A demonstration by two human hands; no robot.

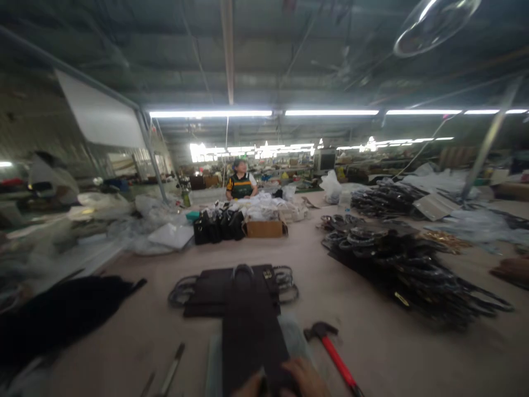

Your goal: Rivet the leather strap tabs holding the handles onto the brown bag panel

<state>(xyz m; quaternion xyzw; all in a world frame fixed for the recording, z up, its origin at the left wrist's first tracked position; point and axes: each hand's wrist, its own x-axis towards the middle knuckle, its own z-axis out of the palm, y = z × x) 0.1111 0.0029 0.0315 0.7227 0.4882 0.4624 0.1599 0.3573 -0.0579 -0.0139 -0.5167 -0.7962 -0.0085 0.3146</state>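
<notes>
A long dark brown bag panel (252, 331) with a metal-looking handle loop at its far end lies lengthwise in front of me on a pale mat. My right hand (308, 379) curls over its near right corner at the bottom edge of the view. Only a sliver of my left hand (249, 390) shows beside it, touching the panel's near end; its fingers are cut off by the frame. Just beyond lies a flat stack of similar dark panels with handles (206, 292).
A red-handled hammer (336, 357) lies right of the panel, and metal tools (173, 368) lie to its left. A black cloth (61, 314) sits far left, with a big pile of black straps (405, 264) on the right. A co-worker (241, 184) stands behind black bags (219, 225) and a cardboard box (264, 228).
</notes>
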